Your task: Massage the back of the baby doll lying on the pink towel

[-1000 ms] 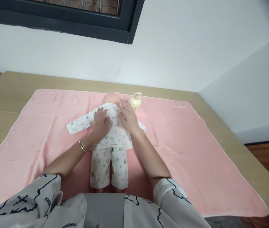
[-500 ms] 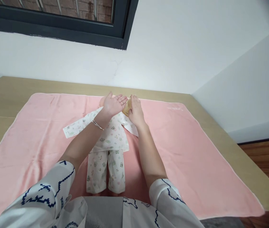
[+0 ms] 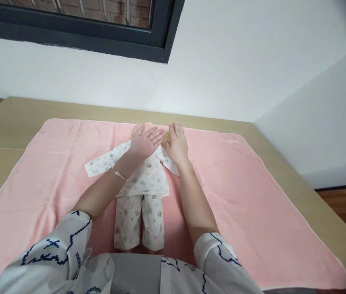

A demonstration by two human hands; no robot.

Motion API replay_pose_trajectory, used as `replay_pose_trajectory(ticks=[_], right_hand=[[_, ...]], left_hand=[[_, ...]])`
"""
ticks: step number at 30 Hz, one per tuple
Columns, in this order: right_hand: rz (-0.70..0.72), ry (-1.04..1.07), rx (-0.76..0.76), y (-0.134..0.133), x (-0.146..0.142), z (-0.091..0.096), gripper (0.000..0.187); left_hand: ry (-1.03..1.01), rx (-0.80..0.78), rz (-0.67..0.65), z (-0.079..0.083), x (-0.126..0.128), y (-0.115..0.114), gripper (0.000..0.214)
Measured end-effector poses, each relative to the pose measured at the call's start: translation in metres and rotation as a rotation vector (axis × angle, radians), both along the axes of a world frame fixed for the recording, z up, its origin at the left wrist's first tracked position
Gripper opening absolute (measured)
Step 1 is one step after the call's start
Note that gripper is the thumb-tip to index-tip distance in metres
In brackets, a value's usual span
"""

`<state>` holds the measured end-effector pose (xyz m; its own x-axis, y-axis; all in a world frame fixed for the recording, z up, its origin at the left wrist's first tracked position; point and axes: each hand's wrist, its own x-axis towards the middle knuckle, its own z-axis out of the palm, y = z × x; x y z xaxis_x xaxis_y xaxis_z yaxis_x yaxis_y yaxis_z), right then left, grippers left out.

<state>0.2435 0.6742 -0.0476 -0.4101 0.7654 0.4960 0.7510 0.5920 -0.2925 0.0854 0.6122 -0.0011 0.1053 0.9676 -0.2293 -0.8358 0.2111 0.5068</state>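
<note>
Yellowish, rounded, a bottle (image 3: pixel 166 139) shows beside the right hand (image 3: pixel 178 147), its fingers' hold unclear; the palm-up left hand (image 3: pixel 145 143), fingers slightly apart, extends over a doll in printed white cloth (image 3: pixel 148 178).

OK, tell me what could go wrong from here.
The bottle, mostly hidden by the right hand, might tip if knocked, perhaps spilling on the pink cloth. The left hand is open, palm up, above the printed shirt; anything dripping past it could stain the fabric.

White wall (image 3: pixel 216 69), apparently wooden floor (image 3: pixel 344 208)
</note>
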Motion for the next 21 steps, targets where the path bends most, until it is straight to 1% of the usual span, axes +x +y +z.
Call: replay_pose_trajectory(ticks=[3, 6, 8, 9, 11, 12, 14, 15, 17, 19, 21], right_hand=[[-0.019, 0.024, -0.014, -0.003, -0.001, 0.000, 0.064], [-0.022, 0.111, -0.001, -0.015, -0.010, 0.001, 0.062], [0.047, 0.187, 0.023, -0.032, -0.021, 0.004, 0.057], [0.111, 0.200, 0.028, -0.043, -0.028, 0.006, 0.054], [0.267, 0.148, 0.006, -0.070, -0.042, 0.011, 0.051], [0.317, 0.104, 0.001, -0.085, -0.048, 0.014, 0.052], [0.350, 0.045, 0.036, -0.114, -0.056, 0.017, 0.061], [0.378, 0.029, 0.068, -0.128, -0.059, 0.018, 0.067], [0.468, 0.027, 0.132, -0.153, -0.063, 0.018, 0.080], [0.562, 0.066, 0.181, -0.172, -0.064, 0.016, 0.088], [0.629, 0.107, 0.204, -0.184, -0.064, 0.017, 0.089]], left_hand=[[0.071, -0.102, -0.002, -0.001, -0.008, -0.033, 0.056], [0.112, -0.241, 0.018, -0.005, -0.015, -0.057, 0.050], [0.104, -0.281, 0.030, -0.005, -0.020, -0.068, 0.048], [0.092, -0.276, 0.023, -0.003, -0.022, -0.072, 0.047], [0.067, -0.200, -0.036, 0.006, -0.026, -0.082, 0.049], [0.058, -0.137, -0.082, 0.012, -0.029, -0.087, 0.052], [0.073, 0.002, -0.151, 0.025, -0.035, -0.098, 0.060], [0.105, 0.059, -0.153, 0.032, -0.038, -0.103, 0.063], [0.223, 0.117, -0.115, 0.040, -0.042, -0.111, 0.068], [0.378, 0.153, -0.087, 0.041, -0.043, -0.117, 0.070], [0.567, 0.201, -0.079, 0.033, -0.036, -0.123, 0.068]])
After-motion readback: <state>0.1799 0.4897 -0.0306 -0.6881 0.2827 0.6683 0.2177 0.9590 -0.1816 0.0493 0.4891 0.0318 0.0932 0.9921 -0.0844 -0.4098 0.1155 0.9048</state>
